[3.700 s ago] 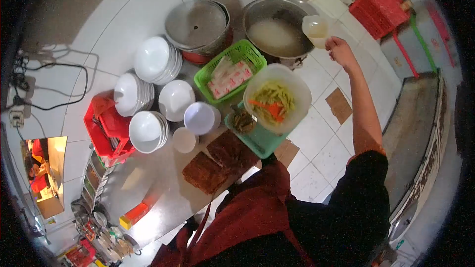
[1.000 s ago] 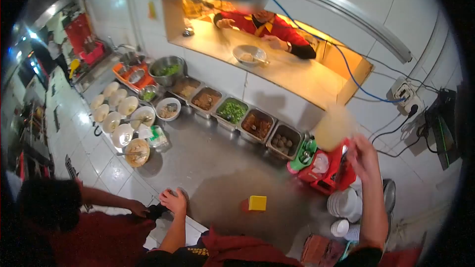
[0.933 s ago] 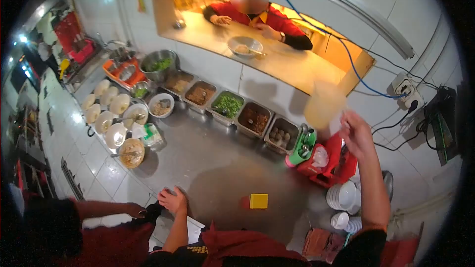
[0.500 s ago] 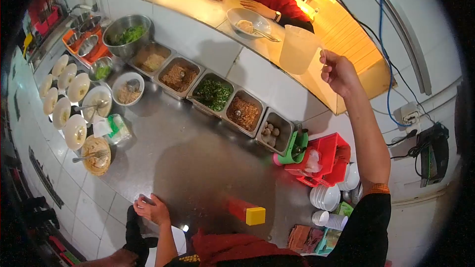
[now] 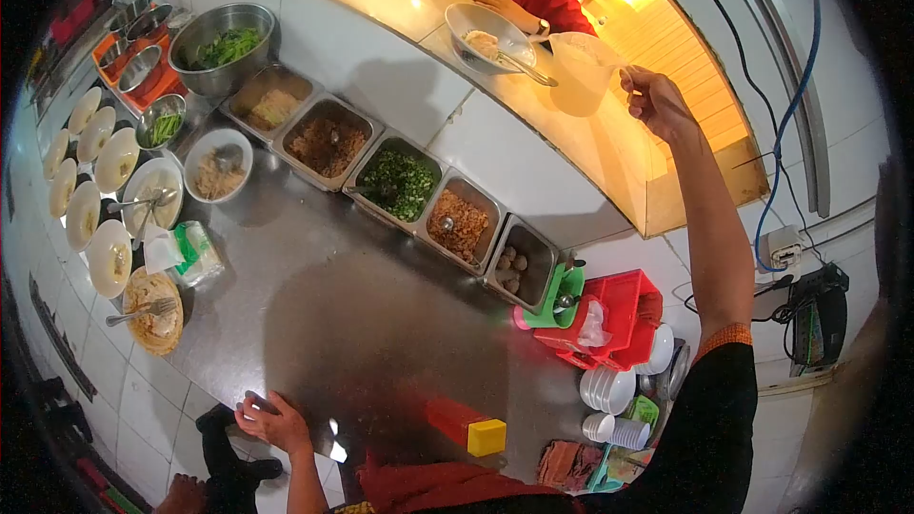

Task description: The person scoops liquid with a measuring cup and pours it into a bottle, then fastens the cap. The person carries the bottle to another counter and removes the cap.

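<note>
My right hand [image 5: 659, 107] reaches over the counter wall, fingers curled round the handle of a translucent plastic pitcher [image 5: 583, 78]. The pitcher leans with its spout at the rim of a bowl [image 5: 459, 23] on the serving ledge. Pale food and metal utensils are in that bowl. My left hand [image 5: 278, 426] is low at the steel table's front edge. Its fingers are closed round a small dark object [image 5: 259, 402] whose kind I cannot make out.
Along the wall stand metal pans of chopped greens [image 5: 396, 181], minced topping [image 5: 328, 145] and balls [image 5: 511, 268]. Bowls [image 5: 116, 160] fill the left side. A red basket [image 5: 624, 305], stacked bowls [image 5: 606, 388] and a yellow-capped container [image 5: 486, 437] are right. Another person's hand [image 5: 505, 8] rests behind the ledge.
The pitcher has moved closer to the bowl and tipped toward it, my right hand still on its handle. The whole view has shifted a little. My left hand remains at the table edge.
</note>
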A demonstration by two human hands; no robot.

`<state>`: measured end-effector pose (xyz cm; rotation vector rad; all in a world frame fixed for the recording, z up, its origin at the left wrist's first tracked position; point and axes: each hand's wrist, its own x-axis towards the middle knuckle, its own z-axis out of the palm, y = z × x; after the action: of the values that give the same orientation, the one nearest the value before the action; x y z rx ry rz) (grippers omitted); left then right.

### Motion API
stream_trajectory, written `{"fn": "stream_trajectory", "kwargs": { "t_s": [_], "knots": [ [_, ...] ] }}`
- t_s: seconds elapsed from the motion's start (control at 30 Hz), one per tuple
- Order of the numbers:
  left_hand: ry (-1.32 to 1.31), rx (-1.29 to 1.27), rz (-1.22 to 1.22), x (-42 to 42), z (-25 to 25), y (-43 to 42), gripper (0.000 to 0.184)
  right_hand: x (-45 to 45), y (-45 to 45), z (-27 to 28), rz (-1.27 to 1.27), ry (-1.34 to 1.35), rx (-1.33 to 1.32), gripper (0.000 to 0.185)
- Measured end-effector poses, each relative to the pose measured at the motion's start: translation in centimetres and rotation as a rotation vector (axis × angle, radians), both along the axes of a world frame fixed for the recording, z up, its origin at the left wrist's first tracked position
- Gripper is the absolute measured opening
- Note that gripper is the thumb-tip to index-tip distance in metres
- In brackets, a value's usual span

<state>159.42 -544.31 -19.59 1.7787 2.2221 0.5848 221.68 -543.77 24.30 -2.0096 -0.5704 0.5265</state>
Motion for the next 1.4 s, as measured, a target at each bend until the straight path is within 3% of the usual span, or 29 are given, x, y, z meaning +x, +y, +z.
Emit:
{"fn": "stream_trajectory", "kwargs": {
  "t_s": [0.57, 1.4],
  "knots": [
    [0.043, 0.047, -0.049, -0.1, -0.3, 0.0, 0.04, 3.4, 3.1, 0.2, 0.149, -0.138, -0.314, 0.018],
    [0.008, -0.037, -0.002, 0.4, 0.8, 0.2, 0.039, 2.3, 5.5, 1.6, 0.066, -0.343, -0.427, 0.016]
  ]
}}
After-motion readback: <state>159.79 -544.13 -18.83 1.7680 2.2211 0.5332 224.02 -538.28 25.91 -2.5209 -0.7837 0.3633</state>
